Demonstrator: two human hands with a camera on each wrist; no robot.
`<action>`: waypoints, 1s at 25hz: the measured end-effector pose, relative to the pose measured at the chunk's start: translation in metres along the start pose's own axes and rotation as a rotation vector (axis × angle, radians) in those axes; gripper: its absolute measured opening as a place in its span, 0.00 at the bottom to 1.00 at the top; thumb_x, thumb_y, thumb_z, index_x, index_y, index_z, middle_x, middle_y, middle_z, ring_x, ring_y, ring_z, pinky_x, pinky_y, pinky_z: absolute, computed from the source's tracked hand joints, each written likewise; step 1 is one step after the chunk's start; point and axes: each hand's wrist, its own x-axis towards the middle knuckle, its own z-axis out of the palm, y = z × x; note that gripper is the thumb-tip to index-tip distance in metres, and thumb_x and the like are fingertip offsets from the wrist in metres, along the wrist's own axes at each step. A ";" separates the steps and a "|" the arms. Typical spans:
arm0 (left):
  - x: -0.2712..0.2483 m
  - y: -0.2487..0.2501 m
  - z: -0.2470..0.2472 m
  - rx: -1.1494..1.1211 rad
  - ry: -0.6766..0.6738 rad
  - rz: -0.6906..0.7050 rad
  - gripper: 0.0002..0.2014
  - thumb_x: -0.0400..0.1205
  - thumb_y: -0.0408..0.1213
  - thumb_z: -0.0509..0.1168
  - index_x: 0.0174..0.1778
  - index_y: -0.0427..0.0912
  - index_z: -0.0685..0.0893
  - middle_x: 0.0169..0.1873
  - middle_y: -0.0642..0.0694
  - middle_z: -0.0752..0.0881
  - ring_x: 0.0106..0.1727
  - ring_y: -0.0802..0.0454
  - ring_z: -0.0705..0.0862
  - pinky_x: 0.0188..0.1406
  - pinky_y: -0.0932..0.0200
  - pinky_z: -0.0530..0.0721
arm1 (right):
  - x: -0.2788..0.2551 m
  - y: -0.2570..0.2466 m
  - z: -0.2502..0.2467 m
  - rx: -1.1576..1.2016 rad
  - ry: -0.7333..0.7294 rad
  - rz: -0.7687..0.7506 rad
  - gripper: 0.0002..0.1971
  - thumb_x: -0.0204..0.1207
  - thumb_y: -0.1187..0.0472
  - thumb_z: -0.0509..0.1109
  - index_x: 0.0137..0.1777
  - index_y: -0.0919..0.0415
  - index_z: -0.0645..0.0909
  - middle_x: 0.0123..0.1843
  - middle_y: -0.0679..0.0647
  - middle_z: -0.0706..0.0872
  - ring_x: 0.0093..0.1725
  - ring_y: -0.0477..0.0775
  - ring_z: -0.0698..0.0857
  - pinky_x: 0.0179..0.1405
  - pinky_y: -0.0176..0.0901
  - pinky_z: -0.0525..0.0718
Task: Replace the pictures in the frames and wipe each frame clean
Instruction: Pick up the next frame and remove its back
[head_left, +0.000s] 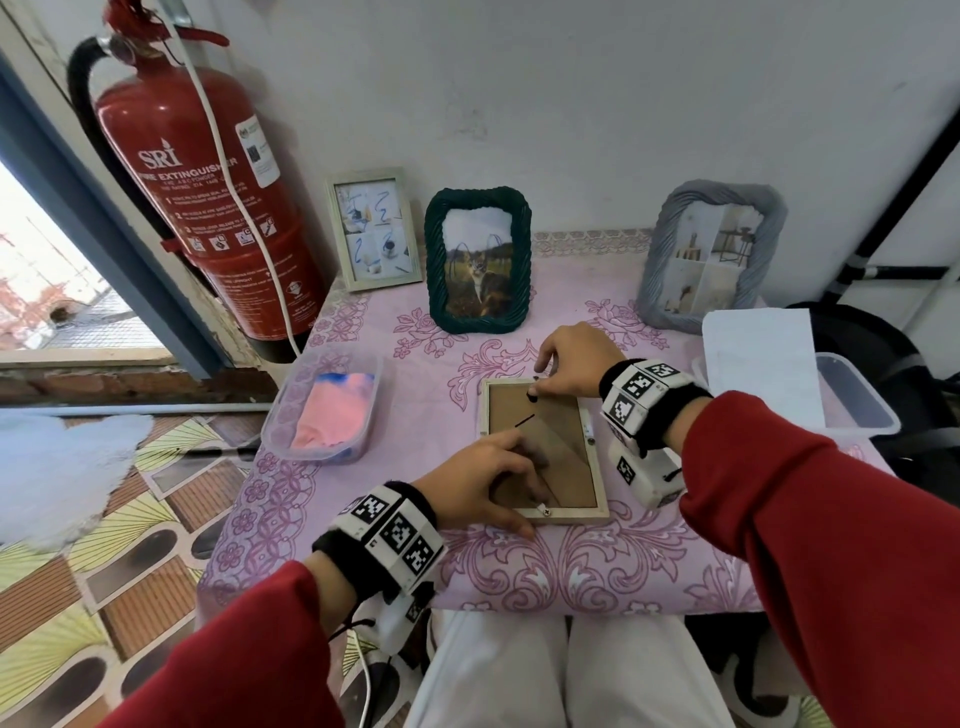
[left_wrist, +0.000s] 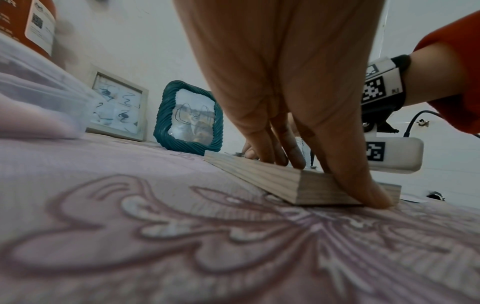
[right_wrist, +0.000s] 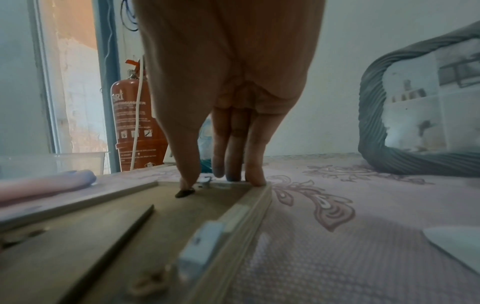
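A light wooden picture frame (head_left: 576, 515) lies face down on the pink patterned tablecloth, its brown backing board (head_left: 566, 421) up. My left hand (head_left: 530, 499) rests on its near left part: the fingers lie straight on the backing and the thumb sits against the near rail, as the left wrist view shows at the frame's corner (left_wrist: 285, 183). My right hand (head_left: 540, 382) is at the far rail. There its thumb presses a small black tab (right_wrist: 184, 193) and its fingers (right_wrist: 255, 174) touch the rail's outer edge. White turn clips (head_left: 589, 431) sit on the rails.
Three framed pictures stand along the wall: a white one (head_left: 374, 228), a green rope one with a cat (head_left: 478, 260), a grey one (head_left: 711, 254). A clear tub with a pink cloth (head_left: 332, 410) sits left. White paper (head_left: 758, 364) lies over another tub (head_left: 857, 400) right. A fire extinguisher (head_left: 208, 182) stands far left.
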 end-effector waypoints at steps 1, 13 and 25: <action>0.000 -0.001 0.000 -0.003 0.002 -0.003 0.15 0.67 0.38 0.79 0.47 0.40 0.89 0.63 0.43 0.77 0.67 0.51 0.74 0.67 0.58 0.73 | 0.000 0.001 0.000 0.016 -0.006 -0.001 0.17 0.63 0.50 0.81 0.50 0.57 0.88 0.46 0.55 0.90 0.48 0.55 0.87 0.46 0.40 0.79; -0.001 -0.003 0.002 -0.037 0.016 -0.005 0.10 0.67 0.36 0.79 0.39 0.36 0.89 0.64 0.43 0.76 0.68 0.51 0.74 0.66 0.62 0.74 | 0.005 0.012 -0.002 0.122 -0.033 -0.013 0.11 0.62 0.61 0.82 0.45 0.59 0.90 0.41 0.56 0.92 0.44 0.51 0.89 0.47 0.38 0.81; 0.000 -0.002 0.003 -0.063 0.027 0.006 0.08 0.66 0.35 0.80 0.36 0.36 0.90 0.63 0.41 0.77 0.67 0.49 0.75 0.66 0.58 0.76 | 0.008 0.008 -0.003 0.072 -0.057 -0.003 0.10 0.64 0.67 0.80 0.46 0.59 0.90 0.44 0.57 0.92 0.47 0.52 0.89 0.49 0.36 0.80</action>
